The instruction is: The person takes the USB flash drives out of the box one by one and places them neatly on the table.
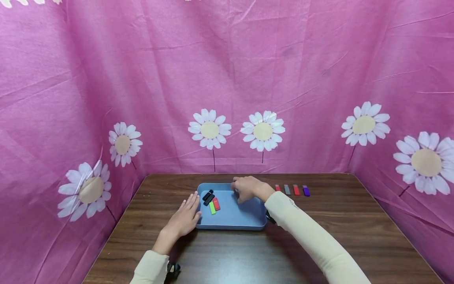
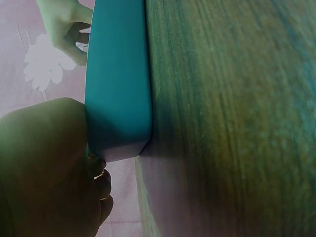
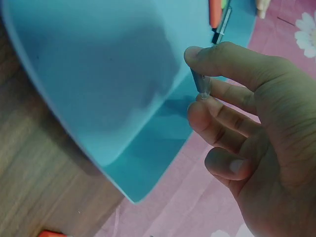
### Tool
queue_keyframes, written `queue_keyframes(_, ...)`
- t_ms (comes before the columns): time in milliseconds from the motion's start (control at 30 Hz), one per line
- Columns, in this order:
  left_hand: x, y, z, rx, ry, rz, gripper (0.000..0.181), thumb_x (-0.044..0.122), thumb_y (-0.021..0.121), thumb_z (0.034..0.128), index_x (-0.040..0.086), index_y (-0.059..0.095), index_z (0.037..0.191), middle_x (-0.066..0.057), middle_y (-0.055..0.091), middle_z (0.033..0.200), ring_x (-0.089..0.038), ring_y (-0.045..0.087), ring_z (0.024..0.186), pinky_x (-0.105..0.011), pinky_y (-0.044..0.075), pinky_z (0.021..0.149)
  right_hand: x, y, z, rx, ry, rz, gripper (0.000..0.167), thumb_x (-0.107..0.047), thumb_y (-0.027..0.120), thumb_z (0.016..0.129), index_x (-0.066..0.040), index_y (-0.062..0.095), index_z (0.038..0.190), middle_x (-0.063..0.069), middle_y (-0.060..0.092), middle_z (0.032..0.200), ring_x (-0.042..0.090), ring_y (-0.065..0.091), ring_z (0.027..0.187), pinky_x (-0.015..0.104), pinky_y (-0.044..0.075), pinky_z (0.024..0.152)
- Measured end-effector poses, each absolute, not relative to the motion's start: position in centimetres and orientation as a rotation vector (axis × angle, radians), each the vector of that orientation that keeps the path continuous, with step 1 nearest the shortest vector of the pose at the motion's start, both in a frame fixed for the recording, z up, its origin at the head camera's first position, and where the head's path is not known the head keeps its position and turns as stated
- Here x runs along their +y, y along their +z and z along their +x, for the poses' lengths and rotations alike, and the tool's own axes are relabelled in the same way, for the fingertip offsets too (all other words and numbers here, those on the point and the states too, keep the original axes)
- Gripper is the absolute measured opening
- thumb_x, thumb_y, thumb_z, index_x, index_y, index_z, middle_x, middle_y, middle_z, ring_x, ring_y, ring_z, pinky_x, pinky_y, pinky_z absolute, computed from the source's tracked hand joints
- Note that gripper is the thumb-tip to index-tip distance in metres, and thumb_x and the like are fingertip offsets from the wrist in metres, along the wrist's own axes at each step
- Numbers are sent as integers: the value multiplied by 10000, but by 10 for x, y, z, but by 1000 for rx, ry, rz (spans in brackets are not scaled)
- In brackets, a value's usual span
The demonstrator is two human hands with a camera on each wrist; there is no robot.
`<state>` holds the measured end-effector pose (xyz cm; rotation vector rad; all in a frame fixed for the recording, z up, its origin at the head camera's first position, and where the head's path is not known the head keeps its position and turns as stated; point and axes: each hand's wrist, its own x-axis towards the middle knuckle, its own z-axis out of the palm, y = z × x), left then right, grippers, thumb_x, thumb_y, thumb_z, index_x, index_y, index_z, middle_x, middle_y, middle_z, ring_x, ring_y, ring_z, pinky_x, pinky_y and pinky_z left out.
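Above the back part of the blue tray (image 1: 230, 227), the right hand (image 1: 246, 188) pinches a small grey piece with a clear end (image 3: 200, 82) between thumb and fingers. The left hand (image 1: 184, 217) rests with extended fingers against the tray's left side; in the left wrist view it touches the tray wall (image 2: 118, 74). Inside the tray, at the left, lie black pieces (image 1: 208, 198), a red piece (image 1: 216, 204) and a lime green piece (image 1: 212, 208), close together.
On the wooden table (image 1: 319, 236), right of the tray, stands a row of small pieces: red (image 1: 278, 188), grey (image 1: 287, 189), red (image 1: 296, 190) and purple (image 1: 306, 191). A pink curtain with daisies (image 1: 227, 79) hangs behind and at both sides.
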<state>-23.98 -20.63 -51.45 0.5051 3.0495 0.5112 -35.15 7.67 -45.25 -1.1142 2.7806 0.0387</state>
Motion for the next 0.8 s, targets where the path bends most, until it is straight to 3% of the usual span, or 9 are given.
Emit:
queue_keyframes(267, -205, -510, -237, 3044, 544, 528, 623, 209, 503, 1116, -90, 313, 1629, -257, 233, 1749, -452, 242, 1624, -627, 235, 1317, 98, -433, -351, 2829, -80, -1149, 466, -253, 886, 818, -118, 763, 1246, 28, 646, 1148, 165, 615, 878, 468, 602, 860)
queue_keyframes(567, -203, -508, -237, 3029, 525, 488, 622, 227, 496, 1128, -66, 303, 1642, -225, 216, 1763, -411, 222, 1642, -583, 216, 1338, 132, -408, -351, 2893, -129, -1136, 437, -243, 887, 826, -127, 757, 1227, 13, 637, 1118, 117, 593, 828, 377, 583, 756)
queue_keyframes(800, -204, -508, -237, 3031, 541, 492, 626, 224, 495, 1127, -72, 297, 1642, -236, 213, 1761, -424, 221, 1639, -597, 219, 1334, 160, -396, -350, 2942, -154, -1101, 462, -253, 901, 824, -137, 753, 1246, 16, 639, 1145, 123, 603, 840, 371, 579, 745)
